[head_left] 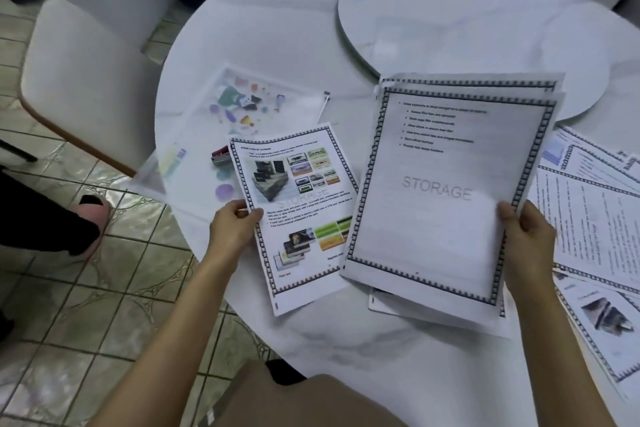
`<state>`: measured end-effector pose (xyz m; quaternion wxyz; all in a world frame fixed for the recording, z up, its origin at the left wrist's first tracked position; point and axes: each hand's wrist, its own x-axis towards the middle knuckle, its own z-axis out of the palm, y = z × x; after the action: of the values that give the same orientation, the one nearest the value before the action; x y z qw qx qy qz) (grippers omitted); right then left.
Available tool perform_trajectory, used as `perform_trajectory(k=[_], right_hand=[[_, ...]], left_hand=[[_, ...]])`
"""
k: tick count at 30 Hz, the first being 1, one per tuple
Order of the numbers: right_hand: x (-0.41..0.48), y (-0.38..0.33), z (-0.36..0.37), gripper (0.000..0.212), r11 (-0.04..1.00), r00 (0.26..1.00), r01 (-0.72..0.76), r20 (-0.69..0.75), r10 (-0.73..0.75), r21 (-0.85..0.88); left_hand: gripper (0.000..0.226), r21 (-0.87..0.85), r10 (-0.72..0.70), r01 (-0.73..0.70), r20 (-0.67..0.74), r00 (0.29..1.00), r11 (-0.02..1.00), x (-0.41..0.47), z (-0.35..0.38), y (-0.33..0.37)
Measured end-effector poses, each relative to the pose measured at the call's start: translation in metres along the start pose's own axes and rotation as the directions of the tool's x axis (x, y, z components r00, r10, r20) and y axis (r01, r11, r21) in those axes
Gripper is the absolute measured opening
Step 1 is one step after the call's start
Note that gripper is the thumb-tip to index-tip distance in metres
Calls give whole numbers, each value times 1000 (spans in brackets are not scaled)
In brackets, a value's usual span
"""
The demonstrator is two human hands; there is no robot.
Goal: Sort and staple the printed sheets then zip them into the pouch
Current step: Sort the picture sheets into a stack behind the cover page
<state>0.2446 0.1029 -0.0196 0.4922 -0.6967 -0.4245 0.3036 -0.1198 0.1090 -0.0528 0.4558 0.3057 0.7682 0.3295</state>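
Sheets: my left hand (232,226) pinches one page (298,208), right hand (526,232) a stack (446,191); light, floppy, slippery; grip edges.

Home dining room: round marble table (263,45), upholstered chair (79,69), tiled floor (86,305).

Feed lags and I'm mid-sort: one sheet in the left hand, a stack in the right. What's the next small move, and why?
Probably slide the picture sheet in the left hand onto the STORAGE stack held by the right hand. They match in border and watermark, and more loose sheets wait at the right. The stapler and pouch lie untouched on the table.
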Motion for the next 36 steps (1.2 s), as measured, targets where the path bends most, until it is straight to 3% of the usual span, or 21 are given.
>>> perform_trajectory(k=[3,5,7,10,14,21,28,32,36], right_hand=[[0,1,7,100,1000,1000,-14,7,14,18],[0,1,12,92,997,1000,-30,6,30,70],[0,-3,17,76,989,998,-64,12,63,133],[2,-7,22,29,973,996,-94,13,94,211],[3,-18,29,13,956,995,-95,23,93,278],[2,-45,48,6,932,993,-64,119,23,356],[-1,-64,52,8,918,981,-18,184,-61,397],[-2,-63,42,35,914,981,-12,184,-69,406],[-6,-46,33,15,946,980,-52,197,-13,319]], left_hand=[[20,100,174,-172,-4,985,980,-6,9,6],[24,143,295,-286,-44,955,948,-11,13,12],[26,169,397,-377,-107,912,911,-10,10,18],[30,183,512,-484,-162,844,856,-5,-1,33],[21,123,623,-611,-179,761,782,-1,-16,60],[11,-76,649,-659,-116,752,749,-20,-10,94],[22,-245,642,-615,42,765,749,-55,16,107],[26,-317,580,-535,62,812,783,-61,30,103],[31,-328,515,-464,87,853,823,-73,47,91]])
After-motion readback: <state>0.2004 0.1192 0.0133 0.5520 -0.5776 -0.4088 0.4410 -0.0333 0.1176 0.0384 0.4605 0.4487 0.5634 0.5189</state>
